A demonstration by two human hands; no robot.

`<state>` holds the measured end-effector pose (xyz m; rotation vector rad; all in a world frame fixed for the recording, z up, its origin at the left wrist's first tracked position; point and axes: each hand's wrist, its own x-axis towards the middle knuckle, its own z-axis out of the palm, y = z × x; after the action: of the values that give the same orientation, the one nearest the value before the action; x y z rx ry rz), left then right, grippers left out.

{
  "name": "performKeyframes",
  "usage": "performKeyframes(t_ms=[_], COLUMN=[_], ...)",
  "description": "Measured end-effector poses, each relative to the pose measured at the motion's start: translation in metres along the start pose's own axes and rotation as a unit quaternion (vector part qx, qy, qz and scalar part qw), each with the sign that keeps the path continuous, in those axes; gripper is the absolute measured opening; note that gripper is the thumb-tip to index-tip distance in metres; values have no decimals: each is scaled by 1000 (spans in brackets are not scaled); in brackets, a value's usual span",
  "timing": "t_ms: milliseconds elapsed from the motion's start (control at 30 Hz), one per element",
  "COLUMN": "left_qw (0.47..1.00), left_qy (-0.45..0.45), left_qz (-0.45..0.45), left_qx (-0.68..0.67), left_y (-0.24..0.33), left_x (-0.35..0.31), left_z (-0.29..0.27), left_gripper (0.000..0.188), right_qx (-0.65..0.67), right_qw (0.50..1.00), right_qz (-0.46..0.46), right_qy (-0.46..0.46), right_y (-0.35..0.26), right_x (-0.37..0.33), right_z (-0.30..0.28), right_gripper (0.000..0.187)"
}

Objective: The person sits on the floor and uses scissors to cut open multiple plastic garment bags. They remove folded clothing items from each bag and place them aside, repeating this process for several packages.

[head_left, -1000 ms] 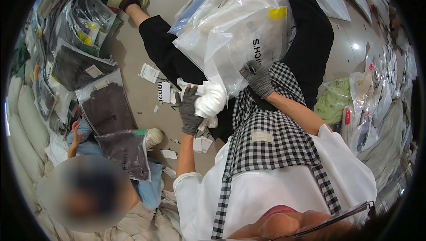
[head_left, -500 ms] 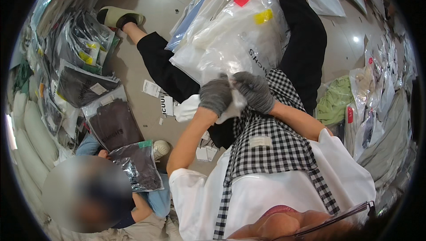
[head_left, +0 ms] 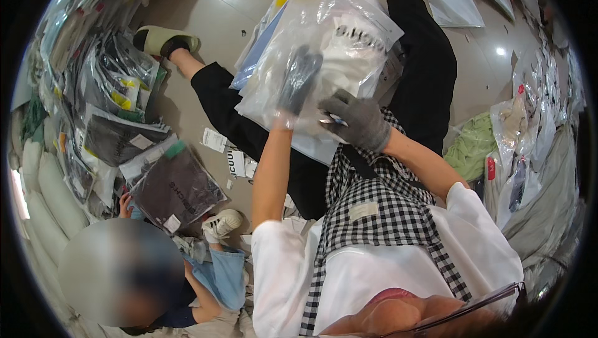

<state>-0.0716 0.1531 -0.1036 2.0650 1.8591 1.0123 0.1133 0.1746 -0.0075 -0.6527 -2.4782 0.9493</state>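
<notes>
My left hand (head_left: 301,79), in a grey glove, reaches up into a clear plastic bag (head_left: 261,95) that holds a white garment (head_left: 358,57). It shows through the film, and motion blurs its fingers. To the right, below the bag, my right hand (head_left: 358,121) in a matching glove is closed on a small shiny tool (head_left: 333,119), mostly hidden by the fingers. More bagged clothes, one of them light blue (head_left: 256,54), lie under this bag between my legs.
At the lower left a person sits beside a bagged dark garment (head_left: 177,185), one hand (head_left: 126,203) near its edge. Bagged clothes (head_left: 121,132) are heaped at left; a bagged green garment (head_left: 470,145) lies at right. Paper tags (head_left: 213,140) litter the floor.
My hands have come apart; the left moved up into the bag, the right stayed lower. The bag's yellow-marked end now covers the red labels. The other person's dark bagged garment has shifted and turned.
</notes>
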Motion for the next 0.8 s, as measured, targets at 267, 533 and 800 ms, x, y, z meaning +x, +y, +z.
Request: performKeyframes(t_ms=[267,533,800], left_qw=[757,973,987], left_qy=[-50,53,60], left_qz=[-211,-3,-149], left_qx=[-616,226,-11], left_y=[34,-1,106], left_x=[5,33,-72], left_z=[24,7,-20], left_gripper=[57,48,33], right_qx=[98,331,418], right_qw=[995,905,882], right_qz=[-29,267,189], right_qy=[-15,-11,-112], right_y=[19,35,24], right_x=[-60,4,35], right_z=[9,-11,-8], right_gripper=[21,17,16])
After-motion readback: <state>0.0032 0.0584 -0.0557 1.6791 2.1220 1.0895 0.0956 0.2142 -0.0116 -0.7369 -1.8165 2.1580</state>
